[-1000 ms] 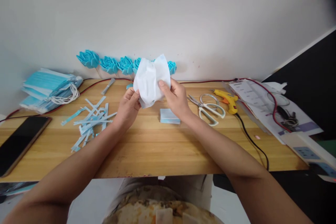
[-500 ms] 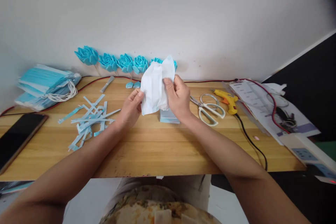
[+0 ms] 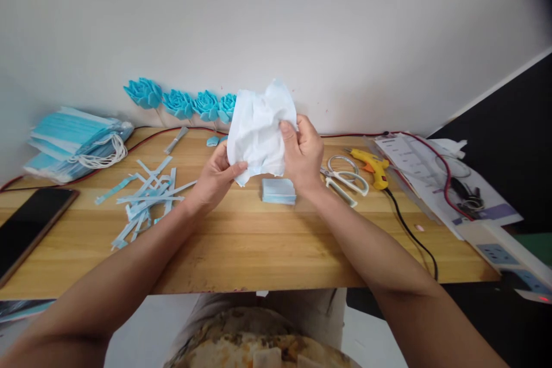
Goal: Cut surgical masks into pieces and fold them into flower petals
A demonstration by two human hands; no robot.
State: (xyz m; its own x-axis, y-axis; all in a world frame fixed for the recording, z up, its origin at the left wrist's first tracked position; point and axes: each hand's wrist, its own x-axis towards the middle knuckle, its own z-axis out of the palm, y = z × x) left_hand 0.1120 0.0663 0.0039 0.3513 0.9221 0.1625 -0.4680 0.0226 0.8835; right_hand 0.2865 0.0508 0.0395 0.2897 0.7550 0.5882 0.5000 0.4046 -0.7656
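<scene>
Both of my hands hold a crumpled white mask sheet [image 3: 260, 128] up above the wooden table [image 3: 241, 241]. My left hand [image 3: 218, 175] pinches its lower left corner. My right hand [image 3: 304, 152] grips its right edge with thumb in front and fingers behind. Just below the sheet lies a small stack of cut light-blue squares [image 3: 278, 191]. Blue mask-fabric roses [image 3: 181, 102] lean in a row against the wall behind the sheet; some are hidden by it.
Cut blue strips [image 3: 146, 198] lie left of my hands. A pile of face masks [image 3: 73, 141] and a phone [image 3: 30, 224] are at far left. Scissors [image 3: 345, 175], a yellow glue gun [image 3: 373, 165], papers and a power strip [image 3: 504, 247] are on the right.
The white sheet has been spread wider and lifted slightly; my right hand moved right and up along its edge, and my left hand shifted to the lower corner.
</scene>
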